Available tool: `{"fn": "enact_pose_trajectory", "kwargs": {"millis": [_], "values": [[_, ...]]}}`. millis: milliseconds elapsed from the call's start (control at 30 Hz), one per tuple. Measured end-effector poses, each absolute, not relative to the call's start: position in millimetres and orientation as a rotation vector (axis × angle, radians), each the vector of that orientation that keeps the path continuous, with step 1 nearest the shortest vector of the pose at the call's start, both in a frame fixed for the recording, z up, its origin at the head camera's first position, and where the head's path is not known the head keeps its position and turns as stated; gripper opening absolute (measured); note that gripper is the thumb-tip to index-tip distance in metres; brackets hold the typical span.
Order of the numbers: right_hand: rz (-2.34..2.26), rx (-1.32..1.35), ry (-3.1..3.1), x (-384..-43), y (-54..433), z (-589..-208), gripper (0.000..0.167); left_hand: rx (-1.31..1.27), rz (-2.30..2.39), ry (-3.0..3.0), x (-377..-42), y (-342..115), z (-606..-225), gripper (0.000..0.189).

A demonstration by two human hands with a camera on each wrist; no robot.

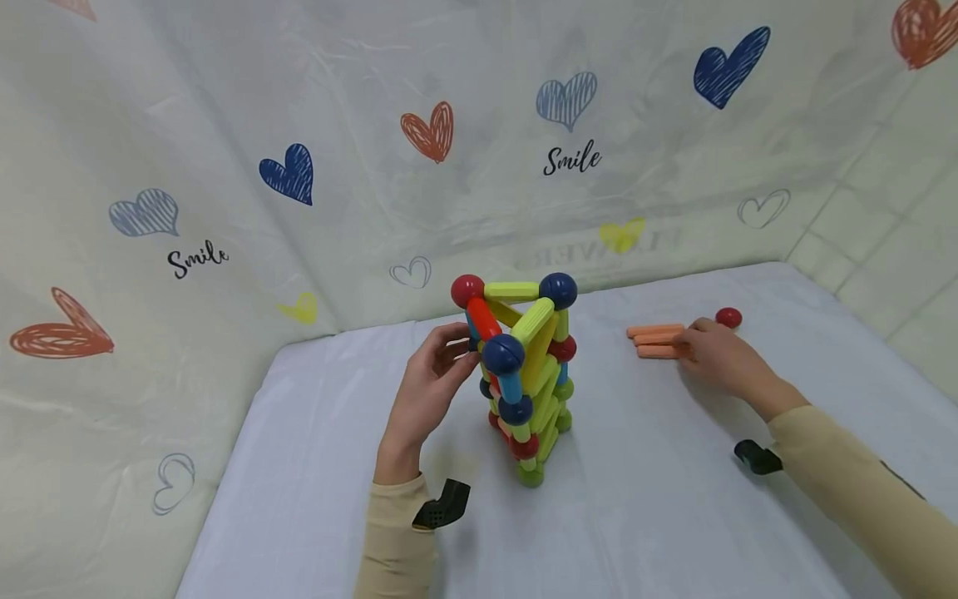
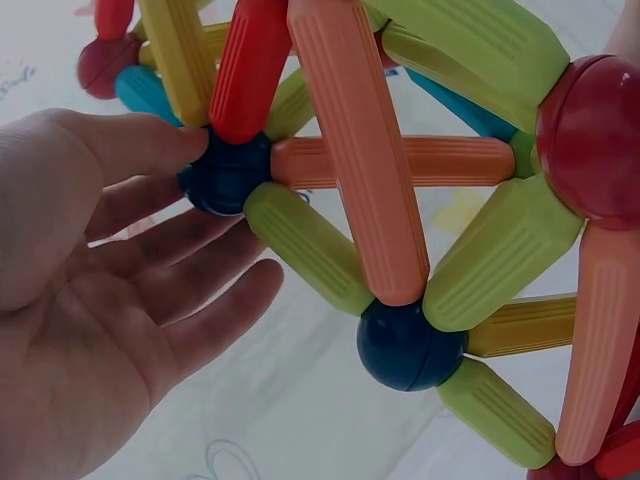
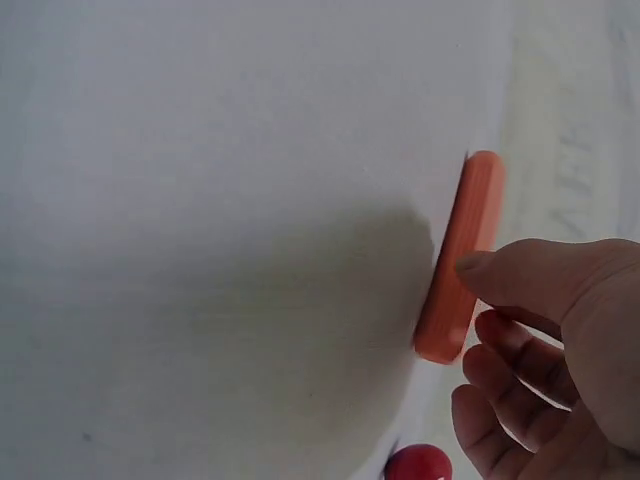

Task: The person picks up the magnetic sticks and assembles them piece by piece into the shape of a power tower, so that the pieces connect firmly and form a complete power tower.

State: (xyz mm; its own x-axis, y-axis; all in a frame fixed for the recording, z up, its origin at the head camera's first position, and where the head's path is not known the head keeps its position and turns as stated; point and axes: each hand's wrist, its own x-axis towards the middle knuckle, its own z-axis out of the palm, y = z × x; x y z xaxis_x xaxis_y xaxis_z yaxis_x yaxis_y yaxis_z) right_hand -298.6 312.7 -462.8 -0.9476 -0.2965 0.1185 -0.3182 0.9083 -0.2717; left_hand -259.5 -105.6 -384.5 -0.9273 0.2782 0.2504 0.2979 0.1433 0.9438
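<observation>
A tower of magnetic sticks and balls [image 1: 545, 378] stands upright on the table, in yellow-green, red, blue and orange. On its left side my left hand [image 1: 434, 374] pinches a dark blue ball [image 2: 225, 178], thumb in front and fingertips behind; the lower fingers spread away from the frame. Further right, my right hand [image 1: 720, 359] is at the right ends of three orange sticks [image 1: 649, 352] lying side by side. In the right wrist view its thumb presses on an orange stick [image 3: 482, 200], with the index finger at the stick's other side and the remaining fingers curled.
Just beyond the right hand lies a loose red ball [image 1: 728, 317]. A white cloth covers the table [image 1: 636, 516]. Behind it hangs a pale sheet [image 1: 479, 208] printed with hearts and "Smile". Black wrist devices [image 1: 443, 504] sit at both sleeves.
</observation>
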Motion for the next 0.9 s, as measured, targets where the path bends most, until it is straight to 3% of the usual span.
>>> {"fn": "enact_pose_trajectory", "kwargs": {"millis": [167, 333, 500, 667, 900], "values": [[0.505, 0.565, -3.057, -299, 309, -460, 0.006, -0.668, -1.98, -2.391, -260, -107, -385, 0.04], [0.778, 0.607, -2.995, -290, 298, -437, 0.025, -0.698, -1.966, -2.398, -261, -107, -386, 0.041], [1.15, 0.505, -2.976, -282, 270, -372, 0.038, -0.706, -1.958, -2.4, -261, -107, -386, 0.04], [1.372, 0.481, -2.812, -270, 237, -302, 0.038, -0.712, -1.956, -2.404, -262, -107, -387, 0.039], [1.43, 0.715, -2.699, -256, 196, -245, 0.035, -0.72, -1.957, -2.401, -261, -107, -387, 0.039]]}}
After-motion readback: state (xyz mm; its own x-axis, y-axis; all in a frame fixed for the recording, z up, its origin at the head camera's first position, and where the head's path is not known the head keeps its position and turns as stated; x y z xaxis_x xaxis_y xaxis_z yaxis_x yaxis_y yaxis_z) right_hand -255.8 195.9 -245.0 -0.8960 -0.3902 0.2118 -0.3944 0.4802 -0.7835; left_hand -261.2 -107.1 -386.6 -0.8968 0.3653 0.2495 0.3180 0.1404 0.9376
